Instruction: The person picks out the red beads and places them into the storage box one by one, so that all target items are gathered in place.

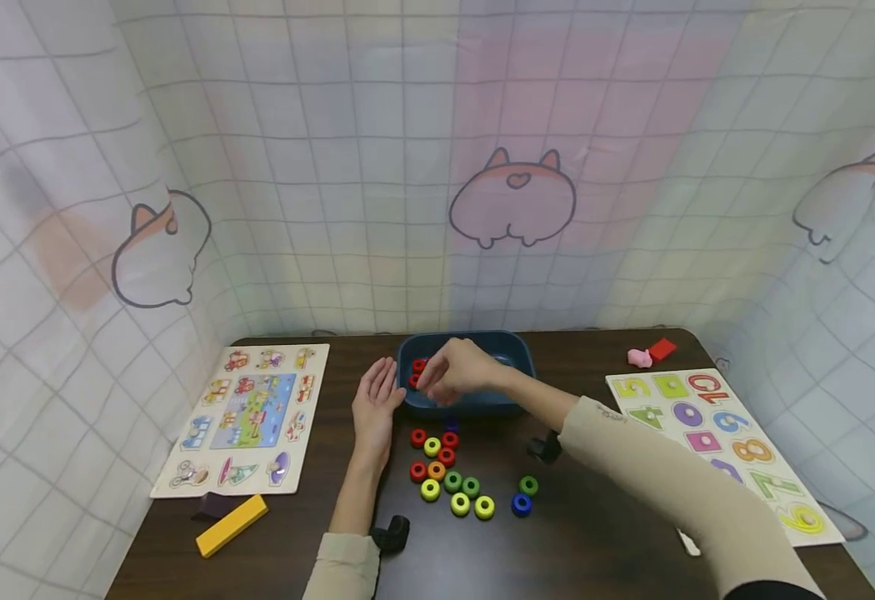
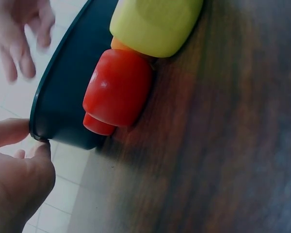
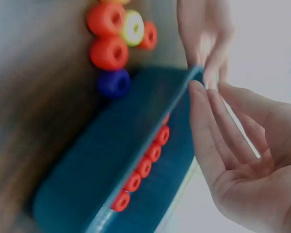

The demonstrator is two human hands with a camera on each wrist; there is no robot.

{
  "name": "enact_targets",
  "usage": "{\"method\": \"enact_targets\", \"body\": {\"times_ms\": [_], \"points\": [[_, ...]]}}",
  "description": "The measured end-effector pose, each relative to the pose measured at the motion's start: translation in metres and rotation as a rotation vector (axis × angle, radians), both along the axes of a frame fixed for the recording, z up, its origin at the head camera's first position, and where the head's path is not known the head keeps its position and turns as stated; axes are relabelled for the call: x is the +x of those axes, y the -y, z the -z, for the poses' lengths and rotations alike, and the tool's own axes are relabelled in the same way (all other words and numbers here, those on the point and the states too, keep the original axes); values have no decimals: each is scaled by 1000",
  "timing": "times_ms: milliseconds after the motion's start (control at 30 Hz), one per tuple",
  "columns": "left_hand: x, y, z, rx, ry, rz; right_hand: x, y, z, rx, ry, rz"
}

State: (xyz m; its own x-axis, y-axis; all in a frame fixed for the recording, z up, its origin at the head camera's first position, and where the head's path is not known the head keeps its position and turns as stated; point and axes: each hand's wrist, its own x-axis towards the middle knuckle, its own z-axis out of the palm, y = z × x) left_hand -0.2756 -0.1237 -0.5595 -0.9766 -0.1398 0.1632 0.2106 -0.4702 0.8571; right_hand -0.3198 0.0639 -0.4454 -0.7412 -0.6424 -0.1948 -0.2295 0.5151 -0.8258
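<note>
A dark blue tray (image 1: 516,354) stands at the back middle of the brown table. A row of red rings (image 3: 143,167) lies along its inner wall. My right hand (image 1: 437,385) hovers over the tray's left part; in the right wrist view its palm is bare and its fingers (image 3: 208,126) are relaxed, holding nothing. My left hand (image 1: 387,375) lies beside the tray with straight fingers (image 3: 206,63) touching its left rim (image 2: 39,131). In front of the tray sits a cluster of loose rings (image 1: 448,475) in red, yellow, green, orange and blue. A red ring (image 2: 117,87) and a yellow ring (image 2: 155,24) lie close against the tray wall.
A vehicle puzzle board (image 1: 250,417) lies at the left, with a yellow block (image 1: 231,525) and a purple block (image 1: 212,504) in front of it. A number puzzle board (image 1: 722,433) lies at the right; pink and red pieces (image 1: 651,354) sit behind it. Cloth walls enclose the table.
</note>
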Motion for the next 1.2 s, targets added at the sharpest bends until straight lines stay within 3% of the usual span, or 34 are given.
{"method": "enact_targets", "body": {"times_ms": [100,233,400,533,733,933,1200], "points": [[0,0,-1,12,6,4,20,-11,3,46,33,-51],[0,0,0,11,9,3,38,-24,23,88,37,-46],[2,0,0,-23,2,-3,49,-29,49,32,-5,-23],[2,0,0,-35,-1,-9,51,-28,59,-2,-32,-6],[2,-1,-1,-36,15,-14,54,-28,60,13,-69,-9],[2,-1,-1,-25,-1,-13,55,-28,54,110,-145,-6],[2,-1,1,-23,-7,-15,55,-31,58,111,-45,8]]}}
